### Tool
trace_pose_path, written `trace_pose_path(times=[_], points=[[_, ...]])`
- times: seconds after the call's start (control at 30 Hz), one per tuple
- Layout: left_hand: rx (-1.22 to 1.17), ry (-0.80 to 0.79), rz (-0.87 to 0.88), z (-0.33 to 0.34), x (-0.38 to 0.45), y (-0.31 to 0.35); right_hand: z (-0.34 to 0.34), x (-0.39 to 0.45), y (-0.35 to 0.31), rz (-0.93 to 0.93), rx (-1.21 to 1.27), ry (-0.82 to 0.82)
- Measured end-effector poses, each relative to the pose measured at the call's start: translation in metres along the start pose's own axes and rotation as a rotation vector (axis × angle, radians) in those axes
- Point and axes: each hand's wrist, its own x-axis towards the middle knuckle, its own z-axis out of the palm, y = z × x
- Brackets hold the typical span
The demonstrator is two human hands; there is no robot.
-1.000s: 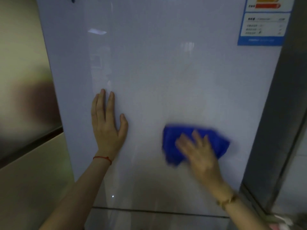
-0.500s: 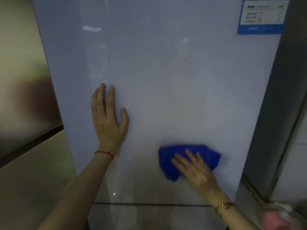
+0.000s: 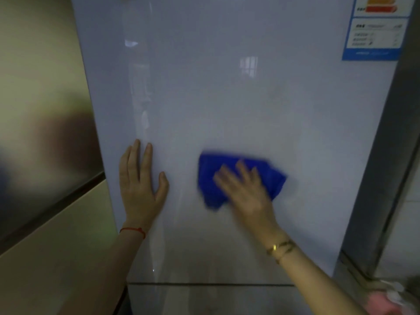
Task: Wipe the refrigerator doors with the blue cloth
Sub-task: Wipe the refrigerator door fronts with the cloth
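A glossy pale grey refrigerator door (image 3: 227, 98) fills the view. My right hand (image 3: 247, 192) presses a crumpled blue cloth (image 3: 209, 176) flat against the door's lower middle, fingers spread over the cloth; both are motion-blurred. My left hand (image 3: 141, 185) lies flat on the door near its left edge, fingers together and pointing up, holding nothing. A red string circles the left wrist, a gold bracelet the right. A seam to a lower door (image 3: 211, 284) runs below both hands.
A blue-bordered energy label (image 3: 375, 35) is stuck at the door's top right. A beige wall with a dark strip (image 3: 50, 208) stands to the left. The grey fridge side panel (image 3: 381, 167) runs down the right. Something pink (image 3: 381, 303) sits at the bottom right corner.
The right hand and cloth slid down the door, then came back up and leftward, closer to the left hand. The left hand stayed flat in place.
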Motion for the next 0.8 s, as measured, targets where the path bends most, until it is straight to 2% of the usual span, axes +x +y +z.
trace_pose_path(times=[0.07, 0.13, 0.17, 0.27, 0.33, 0.4, 0.53, 0.6, 0.67, 0.73, 0.8], points=[[-0.005, 0.000, -0.002, -0.002, -0.001, -0.005, 0.008, -0.048, -0.008, -0.256, -0.058, -0.174], [0.005, 0.005, 0.009, -0.005, -0.002, -0.010, -0.002, -0.051, 0.012, -0.260, -0.096, -0.199], [0.013, 0.006, 0.021, -0.006, -0.002, -0.013, -0.009, -0.035, 0.025, -0.165, -0.107, -0.144], [0.020, -0.001, 0.034, -0.007, -0.001, -0.016, -0.042, 0.058, 0.055, 0.280, 0.002, 0.158], [0.013, -0.005, 0.028, -0.007, -0.003, -0.016, -0.051, 0.116, 0.053, 0.438, 0.075, 0.295], [-0.010, -0.005, 0.029, -0.006, -0.003, -0.018, -0.038, 0.134, 0.030, 0.376, 0.054, 0.279], [-0.049, -0.021, -0.032, -0.007, -0.002, -0.020, -0.001, 0.054, -0.024, -0.023, -0.011, -0.055], [-0.046, -0.024, -0.026, -0.008, -0.002, -0.020, -0.007, 0.023, -0.019, -0.015, -0.001, -0.086], [-0.038, -0.023, -0.015, -0.008, -0.002, -0.021, -0.020, 0.037, 0.001, 0.146, 0.045, 0.021], [-0.034, -0.019, -0.007, -0.008, -0.002, -0.022, -0.034, 0.088, 0.020, 0.361, 0.088, 0.204], [-0.030, -0.017, -0.010, -0.009, -0.003, -0.022, -0.043, 0.143, 0.028, 0.453, 0.104, 0.316]])
